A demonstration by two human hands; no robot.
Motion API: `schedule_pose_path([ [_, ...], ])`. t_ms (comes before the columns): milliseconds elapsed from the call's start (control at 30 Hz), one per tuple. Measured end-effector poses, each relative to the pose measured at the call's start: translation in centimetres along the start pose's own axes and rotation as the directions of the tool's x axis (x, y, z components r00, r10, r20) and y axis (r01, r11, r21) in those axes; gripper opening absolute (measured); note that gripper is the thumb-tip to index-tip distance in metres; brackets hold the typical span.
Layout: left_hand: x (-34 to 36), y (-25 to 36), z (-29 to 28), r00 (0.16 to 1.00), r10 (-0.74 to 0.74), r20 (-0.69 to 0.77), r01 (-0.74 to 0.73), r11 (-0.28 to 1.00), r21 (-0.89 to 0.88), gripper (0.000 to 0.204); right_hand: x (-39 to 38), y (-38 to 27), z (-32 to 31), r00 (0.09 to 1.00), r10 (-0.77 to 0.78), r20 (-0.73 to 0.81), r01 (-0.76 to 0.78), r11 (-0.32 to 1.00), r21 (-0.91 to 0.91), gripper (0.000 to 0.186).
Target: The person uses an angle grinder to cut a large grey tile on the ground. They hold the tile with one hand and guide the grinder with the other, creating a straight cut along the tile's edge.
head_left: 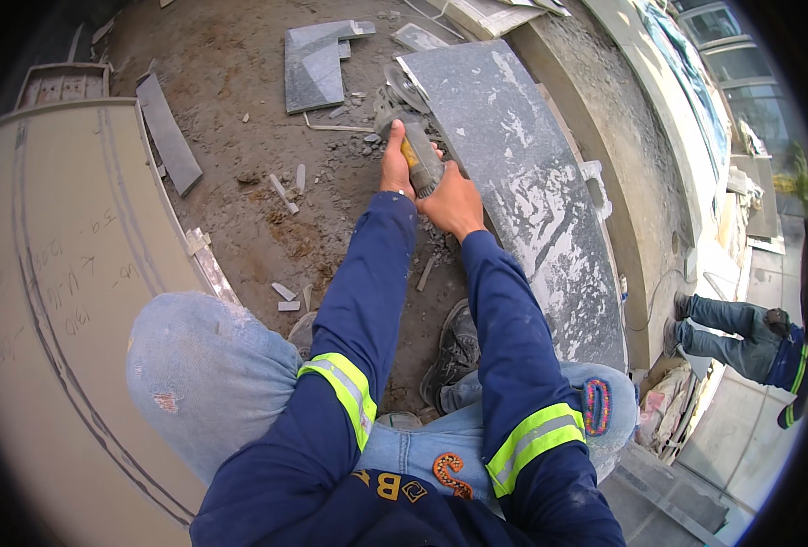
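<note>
An angle grinder (425, 162), grey with a yellow patch, is held out in front of me in both hands. My left hand (395, 167) is closed round its left side, thumb pointing forward. Its rear end sits in my closed right hand (456, 202). The round cutting disc (408, 87) at the far end stands at the left edge of a long grey stone slab (491, 118). Whether the disc touches the slab or is turning, I cannot tell. White smears mark the slab's near half.
Stone offcuts (311, 68) and chips (284, 193) lie on the dusty ground ahead. A large beige panel (67, 255) with dark lines fills the left. Along the right runs a concrete ledge (637, 173). Another person (741, 342) stands far right, near stacked debris (682, 401).
</note>
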State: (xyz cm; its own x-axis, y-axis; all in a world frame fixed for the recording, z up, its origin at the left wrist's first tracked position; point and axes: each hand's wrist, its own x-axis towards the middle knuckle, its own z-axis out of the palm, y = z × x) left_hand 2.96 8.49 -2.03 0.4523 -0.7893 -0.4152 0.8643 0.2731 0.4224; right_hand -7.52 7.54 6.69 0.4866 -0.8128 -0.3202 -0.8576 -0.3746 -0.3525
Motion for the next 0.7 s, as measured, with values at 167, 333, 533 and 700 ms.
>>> schedule_pose_path([
  [167,0.0,0.0,-0.4,1.000,0.012,0.017,-0.012,1.000,-0.014,0.062,-0.3,-0.1,0.1,1.000,-0.015,-0.014,0.015,1.000,0.017,0.068],
  [333,-1.0,-0.6,0.1,1.000,0.010,0.015,-0.010,1.000,-0.023,0.062,-0.8,0.7,0.1,1.000,-0.018,-0.021,0.018,1.000,0.010,0.066],
  [533,-1.7,-1.1,-0.1,1.000,0.025,0.005,-0.025,1.000,-0.014,0.063,-1.7,1.1,0.1,1.000,-0.013,-0.015,0.013,1.000,-0.001,0.067],
  [700,-2.3,-1.5,-0.2,1.000,0.019,0.001,-0.019,1.000,-0.020,0.063,-2.6,1.2,-0.2,1.000,-0.017,-0.020,0.017,1.000,0.007,0.068],
])
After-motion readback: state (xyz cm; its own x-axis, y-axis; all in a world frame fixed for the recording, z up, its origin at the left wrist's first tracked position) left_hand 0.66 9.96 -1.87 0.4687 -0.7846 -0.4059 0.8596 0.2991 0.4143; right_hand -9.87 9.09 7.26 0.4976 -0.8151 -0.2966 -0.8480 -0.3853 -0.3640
